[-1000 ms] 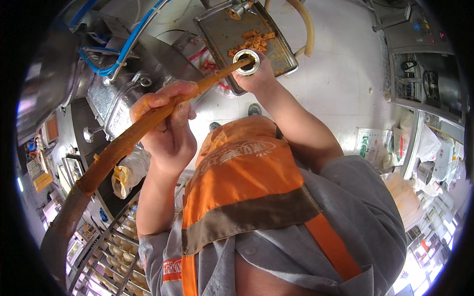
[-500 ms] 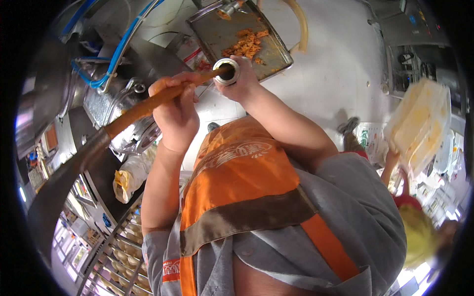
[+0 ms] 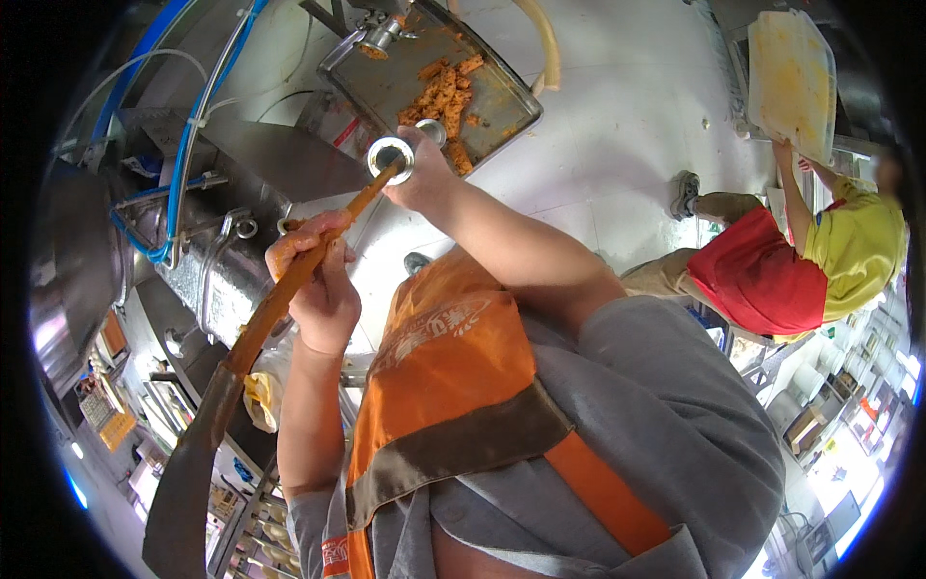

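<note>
A long-handled paddle (image 3: 258, 333) slants across from the lower left, its wooden handle smeared orange and its flat dark blade below. My left hand (image 3: 323, 285) is closed around the handle, with orange residue on the fingers. The thin tip of the handle is inside the round mouth of a metal pipe fitting (image 3: 375, 164). My right hand (image 3: 424, 183) grips this fitting; a second round metal end shows beyond the fingers. Past it lies a metal tray (image 3: 506, 92) with crumbly orange filling (image 3: 441, 96). How deep the handle reaches is hidden.
A metal nozzle (image 3: 382, 37) with orange residue hangs over the tray. On the left stand a steel machine (image 3: 217, 275) and blue hoses (image 3: 176, 207). A pale hose (image 3: 546, 43) lies beyond the tray. At right, a person in yellow and red (image 3: 772, 265) holds a translucent tub (image 3: 791, 87).
My hands, the paddle and the fitting have shifted left, and the handle now slopes more steeply. The person at right has come further into view, the tub now higher in the picture.
</note>
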Demonstrator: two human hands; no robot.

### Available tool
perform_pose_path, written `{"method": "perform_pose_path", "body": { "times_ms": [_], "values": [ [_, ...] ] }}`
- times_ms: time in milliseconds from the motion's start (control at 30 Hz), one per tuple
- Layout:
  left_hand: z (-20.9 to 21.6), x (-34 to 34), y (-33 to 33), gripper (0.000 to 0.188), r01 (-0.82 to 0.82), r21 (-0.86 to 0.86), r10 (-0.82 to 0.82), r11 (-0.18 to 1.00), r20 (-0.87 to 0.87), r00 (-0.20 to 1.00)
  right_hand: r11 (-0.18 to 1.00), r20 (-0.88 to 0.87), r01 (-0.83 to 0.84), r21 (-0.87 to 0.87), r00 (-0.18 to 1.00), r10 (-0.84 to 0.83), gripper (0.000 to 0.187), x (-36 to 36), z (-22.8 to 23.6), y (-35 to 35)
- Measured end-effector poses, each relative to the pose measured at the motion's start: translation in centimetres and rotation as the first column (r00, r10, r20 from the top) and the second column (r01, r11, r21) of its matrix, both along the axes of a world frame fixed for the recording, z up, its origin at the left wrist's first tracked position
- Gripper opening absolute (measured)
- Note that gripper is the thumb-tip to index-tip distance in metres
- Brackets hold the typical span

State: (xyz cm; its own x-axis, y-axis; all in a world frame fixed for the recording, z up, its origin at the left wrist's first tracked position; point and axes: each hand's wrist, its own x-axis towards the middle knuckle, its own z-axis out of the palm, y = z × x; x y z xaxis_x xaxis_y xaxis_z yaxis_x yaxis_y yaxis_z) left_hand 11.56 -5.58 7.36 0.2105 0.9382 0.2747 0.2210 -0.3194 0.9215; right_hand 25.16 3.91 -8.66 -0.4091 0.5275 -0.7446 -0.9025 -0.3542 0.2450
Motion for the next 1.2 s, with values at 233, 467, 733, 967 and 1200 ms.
{"method": "perform_pose_path", "body": {
  "times_ms": [233,467,733,967,1200],
  "values": [
    [-5.1,0.1,3.7,0.023,-0.003,0.044,0.013,0.999,-0.229,0.973,0.92,0.007,-0.083,0.384,0.996,0.087,0.029,-1.9,3.1,-2.0],
    [-2.7,1.5,3.1,0.022,0.078,0.144,-0.073,0.986,-0.039,0.997,0.98,0.14,0.084,-0.182,0.988,-0.058,0.025,-0.7,3.5,3.1],
    [1.2,1.1,4.0,0.019,-0.012,0.095,0.026,0.995,-0.143,0.989,0.965,0.055,0.221,-0.142,0.975,-0.215,0.024,-0.2,0.3,5.7],
    [3.1,1.7,4.1,0.016,0.063,0.211,-0.061,0.976,-0.014,0.998,0.763,0.619,-0.23,0.605,0.738,-0.268,0.041,2.4,0.1,1.7],
    [7.6,0.8,2.9,0.024,-0.074,0.066,0.065,0.995,0.128,0.99,0.622,0.906,-0.702,0.348,0.08,-0.416,0.048,7.8,-1.4,1.8]
  ]
}}
